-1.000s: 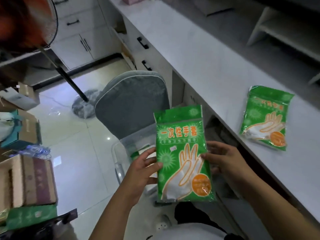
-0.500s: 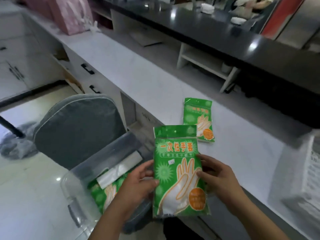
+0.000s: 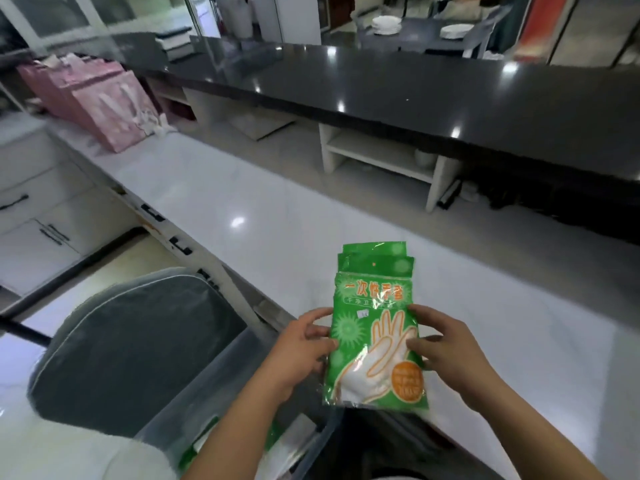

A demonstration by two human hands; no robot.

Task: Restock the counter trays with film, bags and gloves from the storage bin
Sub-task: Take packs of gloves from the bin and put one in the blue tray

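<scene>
The green glove packet is pinched by both side edges. The left hand curls its thumb and fingers round the left edge, and the right hand does the same on the right edge. Beyond the fingertips, a second packet peeks out behind its top, over the white counter. Below the left wrist sits a clear bin, beside a grey chair.

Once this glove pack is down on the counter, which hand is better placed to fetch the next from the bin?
Left, probably. The left hand grips the glove pack on the side nearest the storage bin; the right hand holds the far side, over the counter.
</scene>
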